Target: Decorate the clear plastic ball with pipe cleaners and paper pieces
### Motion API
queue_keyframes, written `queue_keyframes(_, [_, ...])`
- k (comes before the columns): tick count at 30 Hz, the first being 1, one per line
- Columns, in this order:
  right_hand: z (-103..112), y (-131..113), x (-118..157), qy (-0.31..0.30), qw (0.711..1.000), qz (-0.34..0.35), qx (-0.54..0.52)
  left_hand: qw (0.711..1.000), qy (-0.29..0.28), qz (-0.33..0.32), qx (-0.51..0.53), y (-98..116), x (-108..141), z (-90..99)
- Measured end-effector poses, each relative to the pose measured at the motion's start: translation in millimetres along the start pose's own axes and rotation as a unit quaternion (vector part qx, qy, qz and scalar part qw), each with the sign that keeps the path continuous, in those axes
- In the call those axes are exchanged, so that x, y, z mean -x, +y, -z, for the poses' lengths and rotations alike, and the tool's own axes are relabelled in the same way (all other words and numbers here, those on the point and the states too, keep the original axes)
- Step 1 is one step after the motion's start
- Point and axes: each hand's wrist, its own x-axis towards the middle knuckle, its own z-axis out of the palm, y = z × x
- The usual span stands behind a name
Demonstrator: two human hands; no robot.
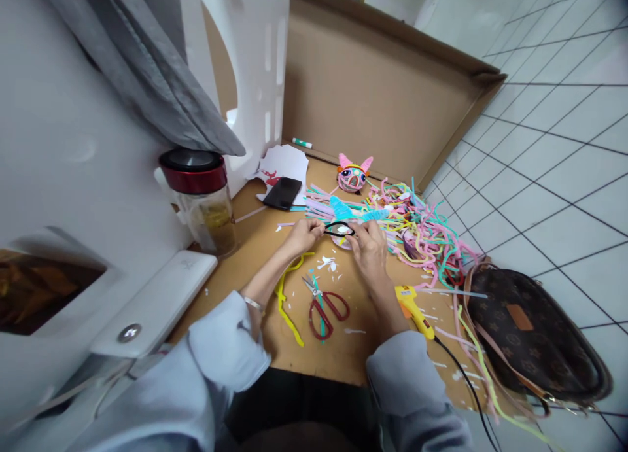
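Note:
Between my hands a thin black pipe cleaner [338,224] is bent into a narrow loop. My left hand [305,235] pinches its left end, and the fingers of my right hand [369,244] close on the right end. Just beyond them, a figure with blue fuzzy ears [341,208] lies on the cardboard, its body partly hidden. Nearer me are scissors [328,305] with red handles, resting over a teal strip. A bent yellow pipe cleaner [283,301] curves to their left. Farther back sits a pink-eared fuzzy figure [352,175].
Tangled coloured pipe cleaners [426,236] spread to the right. A yellow glue gun [415,311] with a black cord lies by my right forearm, near a brown handbag [534,328]. Leftward are a black phone [283,193], a lidded glass jar [210,210] and a white device [157,301].

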Motion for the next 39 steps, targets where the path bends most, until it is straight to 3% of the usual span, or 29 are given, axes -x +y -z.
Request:
queue_keyframes(7, [2.4, -0.7, -0.9, 0.009, 0.999, -0.016, -0.035, 1.0, 0.004, -0.011, 0.012, 5.8, 0.8, 3.9])
queue_keyframes(11, [11.5, -10.7, -2.3, 0.051, 0.985, -0.03, -0.161, 0.996, -0.013, -0.043, 0.08, 19.0, 4.3, 13.3])
queue_keyframes(14, [19.2, -21.6, -2.1, 0.093, 0.944, -0.07, -0.309, 0.988, -0.061, -0.038, 0.138, 28.9, 10.0, 17.3])
queue_keyframes(17, [23.5, -26.9, -1.6, 0.125, 0.885, -0.168, -0.415, 0.981, -0.126, -0.018, 0.147, 36.2, 17.1, 16.9])
queue_keyframes(20, [26.4, -26.6, -1.4, 0.099, 0.838, -0.237, -0.481, 0.974, -0.188, -0.009, 0.122, 40.9, 23.5, 12.6])
queue_keyframes(23, [30.5, -28.4, -0.7, 0.055, 0.85, -0.226, -0.473, 0.969, -0.216, 0.007, 0.12, 42.7, 27.8, 6.7])
queue_keyframes(27, [35.1, -34.1, 0.3, 0.054, 0.885, -0.189, -0.421, 0.961, -0.228, 0.034, 0.154, 44.0, 29.3, 5.6])
queue_keyframes(33, [32.6, -28.6, -1.4, 0.094, 0.874, -0.22, -0.422, 0.959, -0.166, 0.049, 0.225, 48.6, 27.8, 13.1])
queue_keyframes(39, [28.4, -27.3, 0.5, 0.105, 0.887, -0.212, -0.396, 0.958, -0.207, 0.086, 0.18, 43.8, 28.2, 13.4])
